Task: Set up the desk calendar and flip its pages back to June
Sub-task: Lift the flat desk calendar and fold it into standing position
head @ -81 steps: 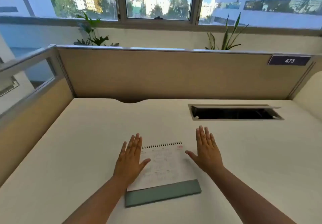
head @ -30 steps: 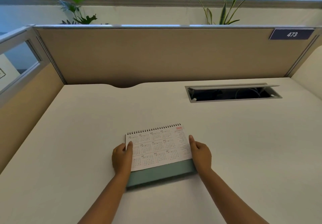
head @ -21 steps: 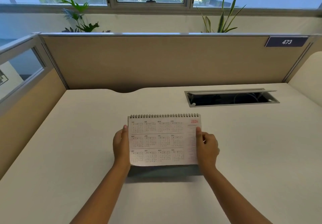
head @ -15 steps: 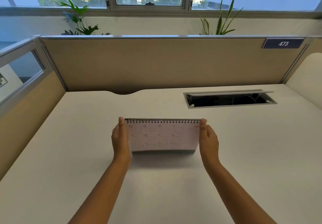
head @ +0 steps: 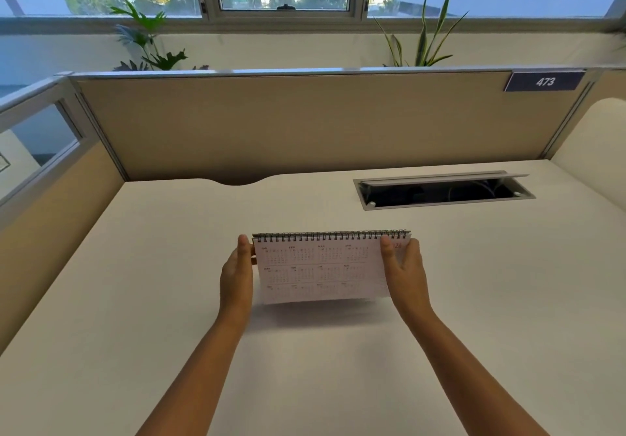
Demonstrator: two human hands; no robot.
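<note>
A spiral-bound desk calendar (head: 321, 269) is raised upright over the middle of the white desk (head: 135, 300), its wire binding on top. The page facing me is a year overview with small month grids. My left hand (head: 237, 273) grips its left edge. My right hand (head: 404, 269) grips its right edge, thumb over the front near the red year figure. The green base seen earlier is hidden behind the page.
An open cable tray (head: 443, 190) is sunk into the desk at the back right. Beige partition walls (head: 305, 120) close the desk at the back and left, with a "473" plate (head: 544, 81). Plants (head: 423, 39) stand on the sill behind.
The calendar lay flat with my palms spread over it. Both hands took its side edges and lifted it upright; in the last half second it barely shifted.
</note>
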